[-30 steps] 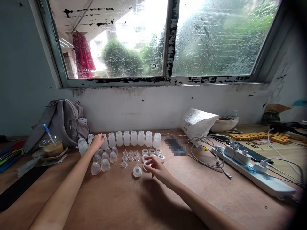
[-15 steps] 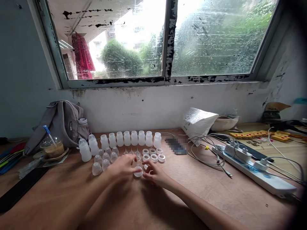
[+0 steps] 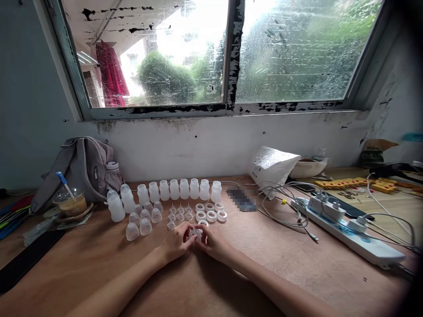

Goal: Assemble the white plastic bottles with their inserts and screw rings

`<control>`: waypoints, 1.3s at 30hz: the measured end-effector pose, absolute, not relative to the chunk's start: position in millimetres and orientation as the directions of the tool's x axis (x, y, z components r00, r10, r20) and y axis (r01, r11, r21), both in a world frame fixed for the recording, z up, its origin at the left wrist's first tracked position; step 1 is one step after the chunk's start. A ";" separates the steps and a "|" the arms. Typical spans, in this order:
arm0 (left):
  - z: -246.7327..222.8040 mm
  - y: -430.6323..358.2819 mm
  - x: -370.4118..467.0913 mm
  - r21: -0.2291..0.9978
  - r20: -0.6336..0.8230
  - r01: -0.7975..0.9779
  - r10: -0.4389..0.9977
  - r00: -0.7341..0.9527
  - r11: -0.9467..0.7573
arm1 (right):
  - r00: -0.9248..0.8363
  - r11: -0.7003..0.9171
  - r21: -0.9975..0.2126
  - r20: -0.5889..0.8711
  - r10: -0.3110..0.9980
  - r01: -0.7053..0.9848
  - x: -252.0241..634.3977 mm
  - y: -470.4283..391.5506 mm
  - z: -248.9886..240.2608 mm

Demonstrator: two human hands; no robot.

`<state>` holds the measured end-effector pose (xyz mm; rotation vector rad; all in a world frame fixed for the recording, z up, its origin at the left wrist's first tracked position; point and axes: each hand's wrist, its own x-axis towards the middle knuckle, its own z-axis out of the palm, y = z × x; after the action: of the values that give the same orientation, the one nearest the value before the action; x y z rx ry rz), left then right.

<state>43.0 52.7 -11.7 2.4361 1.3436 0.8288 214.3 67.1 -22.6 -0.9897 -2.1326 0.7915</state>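
My left hand (image 3: 180,240) and my right hand (image 3: 213,241) meet at the middle of the table, fingers curled round a small clear nipple in a white ring (image 3: 195,234). Fingers partly cover it, so how far the nipple sits in the ring is hard to see. Just beyond stand clear nipples (image 3: 180,216) in rows, with white rings (image 3: 211,216) right of them. Clear dome caps (image 3: 145,226) sit to the left. Open frosted baby bottles (image 3: 184,190) form a row behind. Two capped bottles (image 3: 116,208) stand at that row's left end.
A backpack (image 3: 87,171) and a cup of drink with a straw (image 3: 71,203) stand at the left. To the right lie a blurred dark object (image 3: 243,200), a white bag (image 3: 274,169), tangled cables (image 3: 280,211) and a power strip (image 3: 350,237). A black strip (image 3: 29,259) lies front left.
Both hands have closed round the nipple and ring, which stood on the table between them before. My left hand has drawn back towards me, uncovering the nipples.
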 end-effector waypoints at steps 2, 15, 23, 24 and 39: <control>-14.8 51.8 43.3 0.446 0.376 0.692 0.821 0.430 -0.567 | -0.508 0.542 -0.729 0.307 0.805 0.418 213.4 66.1 -22.1; -17.1 53.4 38.4 0.177 0.444 0.620 0.624 0.643 -0.764 | -0.577 0.580 -0.566 0.210 0.789 0.586 216.5 69.0 -20.5; -18.1 54.7 38.5 -0.016 0.503 0.560 0.478 0.720 -0.828 | -0.707 0.529 -0.660 -0.004 0.707 0.533 229.7 64.7 11.3; -18.0 54.3 38.9 -0.017 0.513 0.552 0.466 0.720 -0.834 | -0.719 0.526 -0.665 -0.022 0.695 0.529 230.7 64.5 13.9; -16.8 50.6 39.8 0.122 0.697 0.520 0.446 0.561 -0.845 | -0.755 0.454 -0.791 -0.015 0.656 0.410 234.2 60.7 25.3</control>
<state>39.8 50.6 -16.8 2.8610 0.8885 1.2316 234.2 60.7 25.3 -0.9132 -2.4153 1.1936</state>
